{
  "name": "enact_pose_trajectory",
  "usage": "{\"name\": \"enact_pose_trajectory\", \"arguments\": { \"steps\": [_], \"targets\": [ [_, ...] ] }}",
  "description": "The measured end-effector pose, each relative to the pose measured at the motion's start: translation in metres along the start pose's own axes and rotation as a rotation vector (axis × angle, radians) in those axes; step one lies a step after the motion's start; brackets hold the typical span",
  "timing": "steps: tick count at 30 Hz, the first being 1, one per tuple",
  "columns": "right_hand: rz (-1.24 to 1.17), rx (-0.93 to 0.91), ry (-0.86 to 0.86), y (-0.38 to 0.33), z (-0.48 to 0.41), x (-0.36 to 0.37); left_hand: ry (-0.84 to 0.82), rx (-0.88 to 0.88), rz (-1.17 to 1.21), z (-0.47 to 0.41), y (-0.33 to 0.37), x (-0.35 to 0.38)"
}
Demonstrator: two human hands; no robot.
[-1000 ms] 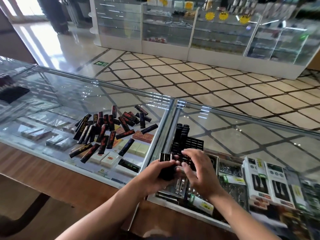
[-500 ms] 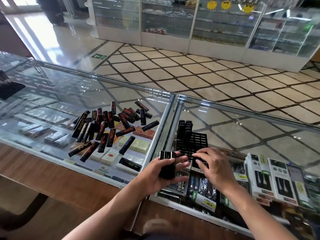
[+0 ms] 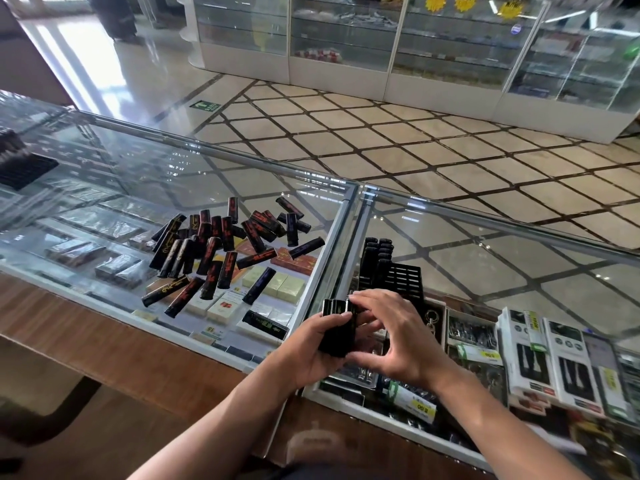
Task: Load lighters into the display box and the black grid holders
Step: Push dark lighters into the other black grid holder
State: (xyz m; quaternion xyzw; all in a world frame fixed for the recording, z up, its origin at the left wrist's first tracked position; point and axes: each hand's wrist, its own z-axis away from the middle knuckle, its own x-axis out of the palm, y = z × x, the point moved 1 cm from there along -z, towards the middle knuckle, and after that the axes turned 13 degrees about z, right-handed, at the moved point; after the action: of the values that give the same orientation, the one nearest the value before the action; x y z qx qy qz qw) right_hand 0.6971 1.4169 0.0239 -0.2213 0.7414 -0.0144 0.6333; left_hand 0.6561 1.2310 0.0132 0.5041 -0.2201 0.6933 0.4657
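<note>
Two hands meet over a glass surface (image 3: 485, 265)
Scattered loose lighters (image 3: 225, 251) lie left of the left hand (image 3: 311, 351); the black grid holder (image 3: 403, 278) sits just beyond the right hand (image 3: 398, 344). Left hand grips a lighter bundle (image 3: 337, 327); right hand pinches its top.

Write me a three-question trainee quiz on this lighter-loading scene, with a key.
1. True or false: the left hand holds a bundle of black lighters.
2. The black grid holder is: A) full, B) partly filled, with lighters standing along its left side, C) empty.
3. Fill in: the loose lighters lie to the ____ of the black grid holder.

Key: 1 true; 2 B; 3 left.
</note>
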Motion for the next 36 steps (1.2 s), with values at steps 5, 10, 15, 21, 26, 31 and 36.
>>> {"name": "enact_pose_trajectory", "arguments": {
  "steps": [5,10,15,21,26,31,36],
  "targets": [
    [0.007,-0.009,0.013,-0.003,-0.003,0.005,0.011,-0.012,-0.058,-0.002,0.002,-0.005],
    [-0.069,-0.003,0.033,-0.004,0.001,-0.001,0.004,-0.017,-0.083,-0.001,0.002,-0.007],
    [-0.277,0.051,0.022,0.000,0.004,-0.004,-0.014,0.029,-0.009,-0.002,0.000,-0.005],
    [-0.471,0.256,0.196,-0.009,-0.004,-0.015,0.027,0.047,-0.069,-0.003,-0.002,0.001],
    [-0.543,0.381,0.261,0.001,-0.007,-0.014,0.093,0.062,-0.102,-0.003,-0.003,0.003],
    [-0.544,0.401,0.251,0.005,-0.009,-0.015,0.111,0.081,-0.113,-0.006,-0.003,-0.001],
    [-0.614,0.468,0.290,0.018,-0.013,-0.021,0.125,0.078,-0.069,-0.004,-0.003,0.000]
  ]
}}
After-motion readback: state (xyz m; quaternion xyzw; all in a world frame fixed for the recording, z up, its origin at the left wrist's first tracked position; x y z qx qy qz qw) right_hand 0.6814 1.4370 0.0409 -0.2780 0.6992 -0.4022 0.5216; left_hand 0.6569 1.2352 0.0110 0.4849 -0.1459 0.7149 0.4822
